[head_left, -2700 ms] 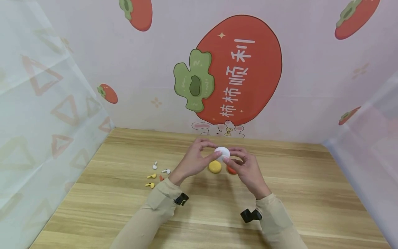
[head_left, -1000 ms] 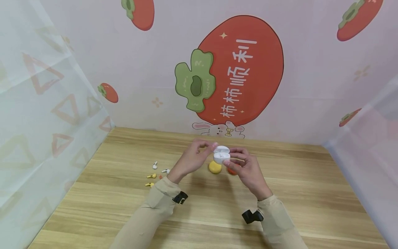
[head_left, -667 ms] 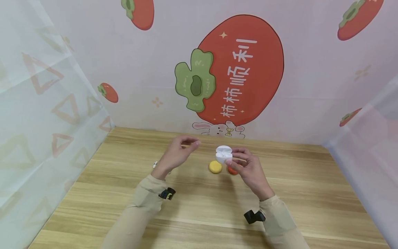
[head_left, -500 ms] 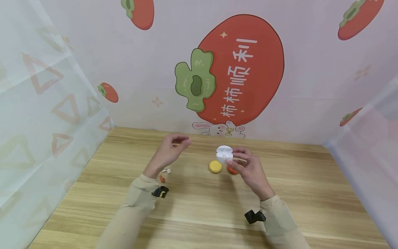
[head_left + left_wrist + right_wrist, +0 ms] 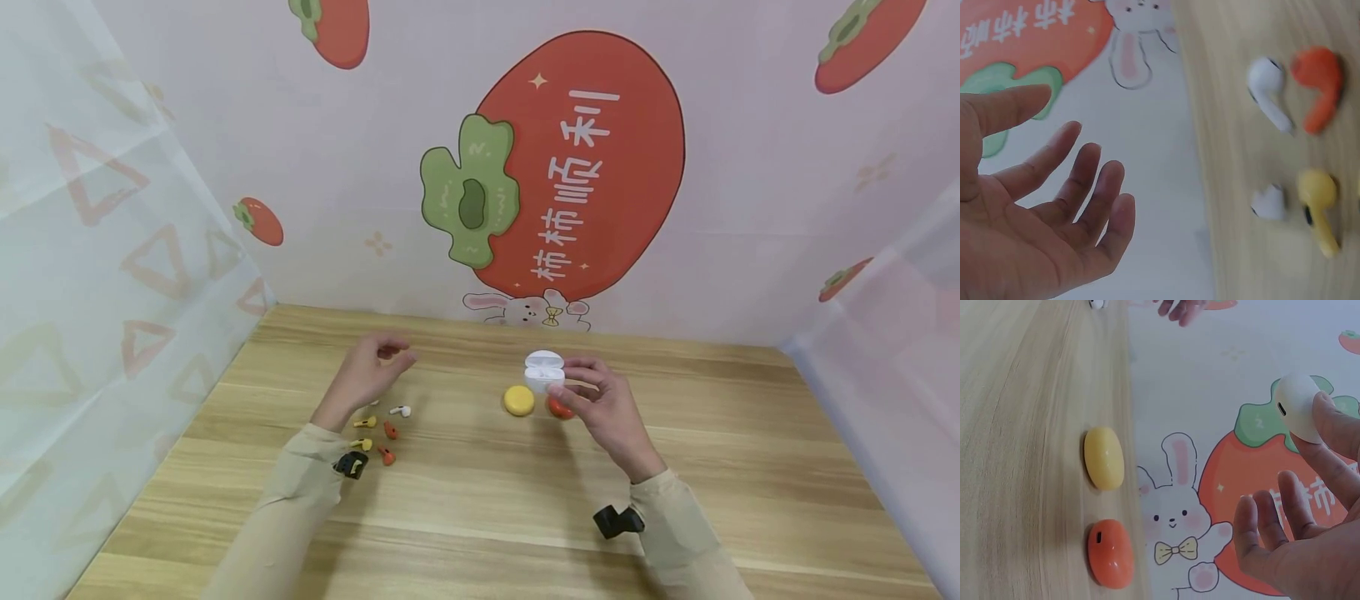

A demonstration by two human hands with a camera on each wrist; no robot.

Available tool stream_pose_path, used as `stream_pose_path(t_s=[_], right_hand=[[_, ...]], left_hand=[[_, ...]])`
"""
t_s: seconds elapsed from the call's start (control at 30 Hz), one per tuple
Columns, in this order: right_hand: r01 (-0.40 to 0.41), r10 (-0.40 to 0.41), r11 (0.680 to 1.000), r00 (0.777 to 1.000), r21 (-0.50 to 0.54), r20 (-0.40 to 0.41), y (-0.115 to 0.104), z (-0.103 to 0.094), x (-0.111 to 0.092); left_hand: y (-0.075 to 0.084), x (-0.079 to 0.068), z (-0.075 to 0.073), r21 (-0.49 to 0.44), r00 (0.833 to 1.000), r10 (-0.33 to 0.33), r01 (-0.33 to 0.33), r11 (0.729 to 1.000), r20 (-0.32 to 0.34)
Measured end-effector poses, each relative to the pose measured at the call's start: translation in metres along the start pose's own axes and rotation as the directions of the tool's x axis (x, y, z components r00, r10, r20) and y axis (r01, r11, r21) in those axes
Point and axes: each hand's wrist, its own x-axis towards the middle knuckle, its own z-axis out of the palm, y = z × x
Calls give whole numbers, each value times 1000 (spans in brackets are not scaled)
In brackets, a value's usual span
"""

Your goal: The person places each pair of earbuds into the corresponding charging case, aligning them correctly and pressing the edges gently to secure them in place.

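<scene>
Between thumb and fingers my right hand (image 5: 609,412) holds a white earbud case (image 5: 542,382) above the table, its lid raised; the right wrist view shows the case's rounded underside (image 5: 1297,409). My left hand (image 5: 362,377) hovers at the left over the earbuds, fingers loosely bent and holding nothing, as the left wrist view shows. Below it on the table lie a white earbud (image 5: 402,411), another white one largely hidden by the hand, two yellow earbuds (image 5: 366,422) and two orange ones (image 5: 391,431).
A yellow case (image 5: 518,401) and an orange case (image 5: 558,408) lie shut on the wooden table (image 5: 480,517), below the held case. A printed backdrop (image 5: 337,167) rises along the table's back edge, with side sheets left and right.
The white case's lid has been raised. My left hand has let go of the case and moved left to above the earbuds. My right hand keeps hold of the case, drifting slightly right.
</scene>
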Motion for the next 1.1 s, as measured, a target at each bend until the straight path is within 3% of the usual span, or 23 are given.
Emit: stream_pose_path(t_s=[0.17,0.47,0.73,0.93,1.1], right_hand=[[0,0,1000,1000,-11,1,0,-1,0],[2,-2,1000,1000,-8,-3,0,-1,-1],[-11,11,1000,1000,-21,0,-1,-1,-2],[-9,9,1000,1000,-18,1,0,-1,-2],[4,-4,1000,1000,-19,-1,0,-1,-2]], left_hand=[[-11,-4,-4,108,996,-88,89,990,-10],[-28,-7,-5,277,968,-250,247,929,-26],[-43,-11,-1,387,952,-306,288,876,-16],[-46,-14,1,426,943,-333,306,851,-13],[-47,-15,2,443,946,-322,299,845,-24]])
